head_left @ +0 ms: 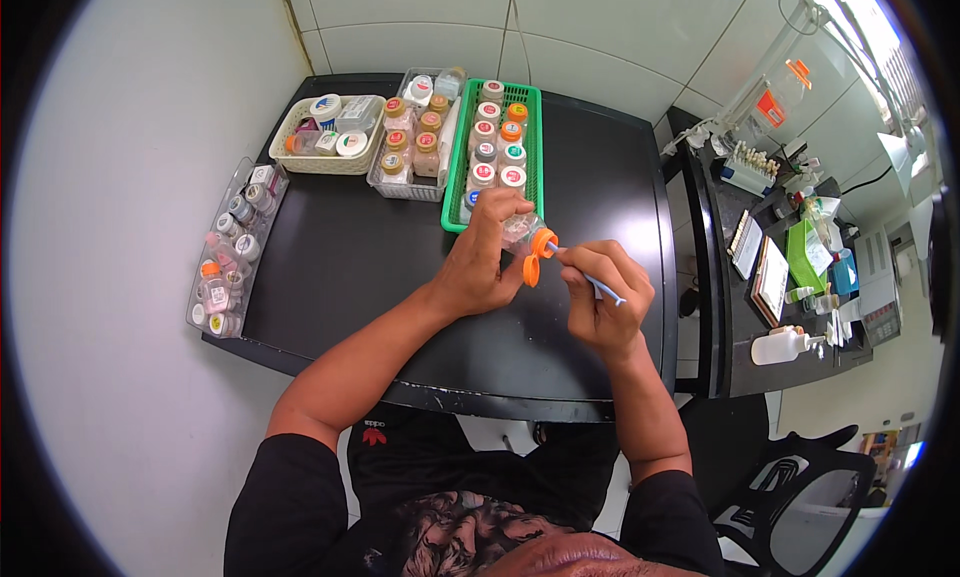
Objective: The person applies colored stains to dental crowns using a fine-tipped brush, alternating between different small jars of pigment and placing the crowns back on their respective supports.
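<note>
My left hand (487, 260) is wrapped round a small clear bottle (520, 234) with an orange flip cap (541, 243), tilted toward my right hand. The cap's lid (531, 271) hangs open below the mouth. Pinched in my right hand (606, 292) is a thin light-blue stick (603, 290), perhaps a small scoop or spatula. Its far end reaches the bottle's mouth; whether the tip is inside, I cannot tell. Just beyond my left hand stands a green basket (537, 157) of small capped bottles, its near end partly hidden by the hand.
Clear bins (405, 189) of bottles and a cream basket (318, 165) of jars line the far side of the black table (330, 267). Another clear tray (252, 167) of jars runs along the left edge. A side desk (735, 307) at right holds a white squeeze bottle (778, 348). A chair (800, 487) stands behind.
</note>
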